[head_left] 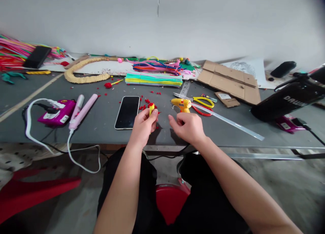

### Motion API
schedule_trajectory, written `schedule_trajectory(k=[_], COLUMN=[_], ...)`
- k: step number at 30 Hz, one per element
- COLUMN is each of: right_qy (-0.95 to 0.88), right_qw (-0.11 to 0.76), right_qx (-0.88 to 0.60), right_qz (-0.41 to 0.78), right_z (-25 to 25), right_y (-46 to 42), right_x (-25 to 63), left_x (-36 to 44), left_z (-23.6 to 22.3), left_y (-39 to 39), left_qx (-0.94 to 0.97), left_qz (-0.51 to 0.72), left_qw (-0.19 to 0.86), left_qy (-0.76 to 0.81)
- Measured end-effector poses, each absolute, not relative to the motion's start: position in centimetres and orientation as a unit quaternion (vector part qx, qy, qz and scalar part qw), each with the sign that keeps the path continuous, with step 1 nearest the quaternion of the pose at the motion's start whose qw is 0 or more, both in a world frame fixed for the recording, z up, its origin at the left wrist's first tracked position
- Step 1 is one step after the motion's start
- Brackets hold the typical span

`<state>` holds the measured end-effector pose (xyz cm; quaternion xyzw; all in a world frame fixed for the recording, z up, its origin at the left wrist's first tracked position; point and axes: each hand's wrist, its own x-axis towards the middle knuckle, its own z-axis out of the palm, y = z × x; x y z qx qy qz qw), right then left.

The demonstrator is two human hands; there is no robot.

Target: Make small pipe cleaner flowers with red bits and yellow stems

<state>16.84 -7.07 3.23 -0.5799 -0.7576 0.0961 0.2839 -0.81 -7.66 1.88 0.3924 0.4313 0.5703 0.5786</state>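
Observation:
My left hand point(145, 123) is closed, pinching a small yellow fuzzy stem with a red tip point(151, 106) between thumb and fingers. My right hand point(189, 125) is curled at the handle of a yellow hot glue gun point(180, 104), thumb sticking out to the left. The gun's nozzle points left, and a long clear glue stick point(236, 125) runs out of its back. Small red fuzzy scraps point(145, 101) lie on the table behind my left hand. Beside that hand is a phone point(127, 112), dark screen up. Scissors point(203, 102) with yellow and red handles rest behind the gun.
Bundles of pipe cleaners point(153, 79) lie toward the wall. A pink hair straightener point(82, 111) and purple power strip point(57, 113) with cables are on the left. Cardboard point(228, 81) and a black bottle point(286, 98) occupy the right. A finished-looking red bud point(108, 85) lies behind the phone.

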Motion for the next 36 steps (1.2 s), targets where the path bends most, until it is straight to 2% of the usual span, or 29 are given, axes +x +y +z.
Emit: schedule_trajectory(k=[3, 6, 9, 13, 17, 22, 24, 28, 31, 36], right_qy=[-0.733, -0.718, -0.698, -0.711, -0.723, -0.646, -0.613, -0.609, -0.630, -0.630], right_qw=[0.209, 0.123, 0.093, 0.155, 0.234, 0.380, 0.411, 0.389, 0.354, 0.354], right_qx=[-0.646, -0.684, -0.708, -0.683, -0.632, -0.547, -0.489, -0.421, -0.409, -0.410], right_qz=[0.045, 0.053, 0.053, 0.064, 0.150, 0.373, 0.465, 0.549, 0.557, 0.556], right_z=[3.8, 4.7, 5.2, 4.0, 2.1, 2.0, 2.4, 2.8, 2.6, 2.3], right_y=[-6.8, -6.5, -6.0, -4.8, -3.0, -2.7, -3.1, -4.0, -4.4, -4.5], right_x=[18.4, 20.2, 21.6, 21.8, 20.7, 19.5, 19.2, 18.9, 18.6, 18.1], left_x=[-0.8, -0.7, -0.8, -0.8, -0.5, -0.3, -0.4, -0.4, -0.4, -0.3], left_z=[2.0, 2.1, 2.3, 2.4, 2.4, 2.4, 2.3, 1.9, 1.7, 1.8], left_y=[-7.6, -7.7, -7.7, -7.8, -7.7, -7.7, -7.6, -7.4, -7.2, -7.1], left_qx=[0.391, 0.377, 0.361, 0.349, 0.339, 0.336, 0.335, 0.341, 0.340, 0.340], left_qz=[0.571, 0.571, 0.565, 0.558, 0.551, 0.548, 0.549, 0.547, 0.542, 0.534], left_qw=[0.588, 0.605, 0.624, 0.642, 0.656, 0.652, 0.645, 0.635, 0.633, 0.634], left_qy=[0.419, 0.407, 0.400, 0.393, 0.389, 0.402, 0.413, 0.426, 0.435, 0.444])
